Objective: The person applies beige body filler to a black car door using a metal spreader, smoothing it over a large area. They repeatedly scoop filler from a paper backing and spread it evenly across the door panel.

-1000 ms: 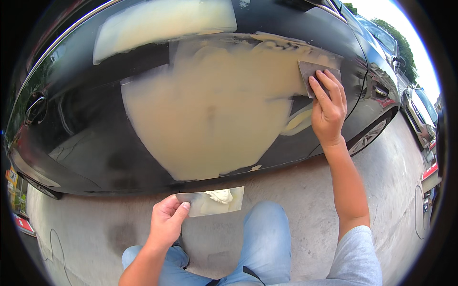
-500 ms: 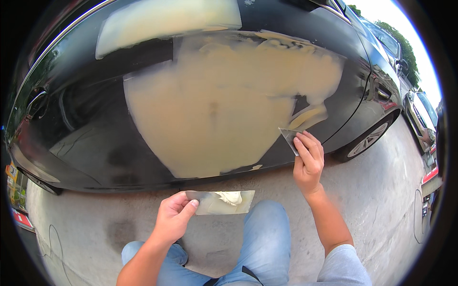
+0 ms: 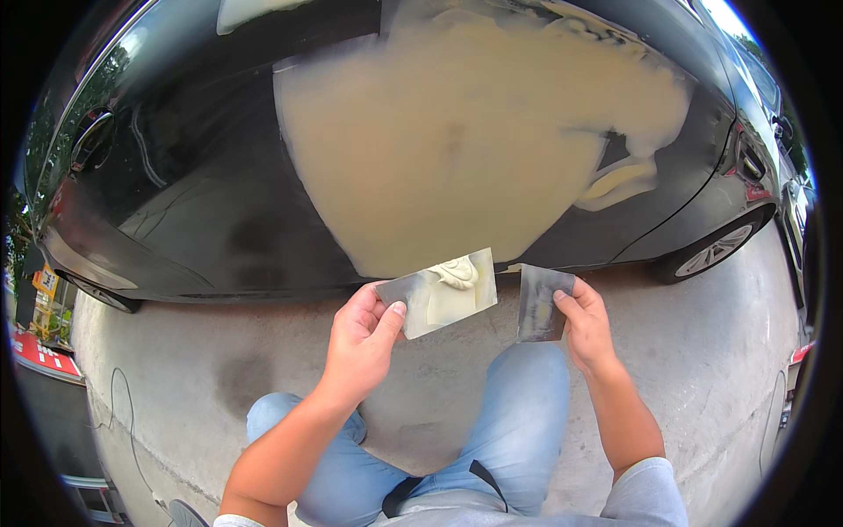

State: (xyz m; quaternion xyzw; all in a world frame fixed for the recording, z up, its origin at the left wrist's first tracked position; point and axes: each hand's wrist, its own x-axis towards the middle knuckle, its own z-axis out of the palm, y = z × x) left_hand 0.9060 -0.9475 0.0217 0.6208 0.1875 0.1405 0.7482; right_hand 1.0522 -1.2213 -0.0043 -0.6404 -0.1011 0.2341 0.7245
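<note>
My left hand [image 3: 362, 344] grips one end of a flat metal plate [image 3: 479, 303], thumb on top. A dollop of cream body filler [image 3: 455, 275] sits on the plate near its far edge, with a thin smear below it. My right hand [image 3: 587, 327] pinches a rectangular metal spreader [image 3: 537, 303] by its right side. The spreader stands a little to the right of the plate, with a narrow gap between them. Beyond both hands is a dark car door [image 3: 211, 193] with a broad beige filler patch [image 3: 439, 158], rough and streaked at its upper right.
The car's wheel [image 3: 716, 252] stands at the right and a door handle [image 3: 752, 161] above it. Concrete floor [image 3: 439, 413] lies beneath me. A thin cable [image 3: 132, 430] runs along the floor at the left. My jeans-clad knees [image 3: 518, 395] are just below the hands.
My right hand has come away from the door, down beside the plate. My left hand has raised the plate and tilted it up on its right. The view has shifted lower.
</note>
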